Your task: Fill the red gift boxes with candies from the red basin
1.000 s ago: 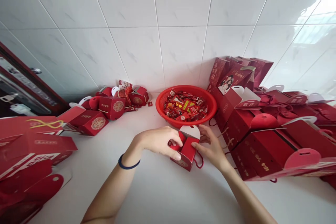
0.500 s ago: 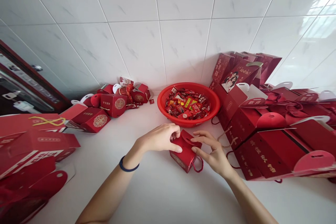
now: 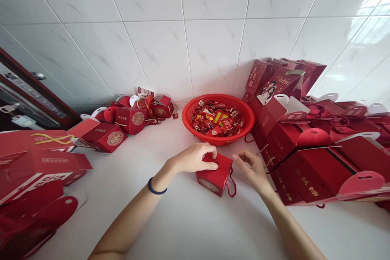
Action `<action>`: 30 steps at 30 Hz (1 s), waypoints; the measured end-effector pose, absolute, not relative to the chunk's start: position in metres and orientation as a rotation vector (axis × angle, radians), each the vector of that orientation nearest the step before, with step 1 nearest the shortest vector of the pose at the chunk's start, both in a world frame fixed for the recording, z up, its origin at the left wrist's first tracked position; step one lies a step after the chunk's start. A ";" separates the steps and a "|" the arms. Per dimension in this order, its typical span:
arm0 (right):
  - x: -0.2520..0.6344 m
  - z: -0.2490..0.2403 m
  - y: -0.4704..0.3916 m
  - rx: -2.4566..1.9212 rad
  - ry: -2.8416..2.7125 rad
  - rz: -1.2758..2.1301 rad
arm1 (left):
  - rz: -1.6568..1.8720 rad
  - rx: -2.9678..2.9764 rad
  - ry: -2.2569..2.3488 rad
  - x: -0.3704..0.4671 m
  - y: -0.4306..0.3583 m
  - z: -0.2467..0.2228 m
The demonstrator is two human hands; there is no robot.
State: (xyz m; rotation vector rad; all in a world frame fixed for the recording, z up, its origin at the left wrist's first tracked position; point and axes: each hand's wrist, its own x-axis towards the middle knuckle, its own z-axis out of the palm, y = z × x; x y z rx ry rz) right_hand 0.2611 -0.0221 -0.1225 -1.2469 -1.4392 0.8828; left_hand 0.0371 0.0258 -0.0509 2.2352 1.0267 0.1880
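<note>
1. Resting half-curled on top of the red gift box [image 3: 218, 175]: left hand [image 3: 195, 158], can't tell if it's really gripping.
2. Right hand [image 3: 251, 170]'s loosely open and empty, just beside the box.
3. Box sits on the desk [image 3: 183, 219], near the candy basket [image 3: 217, 141].

Sm. red card box [image 3: 215, 178] on flat white tabletop [image 3: 170, 219] | rnd red plastic basket [image 3: 217, 141] bhd it, mostly-red wrapped sweets [image 3: 217, 120] in | gold-medallion red card boxes [image 3: 108, 137] L | gold-lettered red card boxes [image 3: 301, 176] R, tall red paper bags [image 3: 282, 83] bhd
</note>
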 end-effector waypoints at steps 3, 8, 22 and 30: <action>0.259 -0.127 -0.019 -1.303 -1.437 1.006 | 0.156 2.239 1.158 0.035 0.022 -0.045; 0.253 -0.126 -0.021 -1.183 -1.402 1.266 | 0.114 2.205 1.215 0.033 0.021 -0.043; 0.265 -0.109 -0.027 -1.144 -1.379 1.687 | 0.147 2.068 1.309 0.035 0.019 -0.046; 0.251 -0.101 -0.048 -1.143 -1.247 1.535 | 0.113 2.115 1.442 0.040 0.009 -0.044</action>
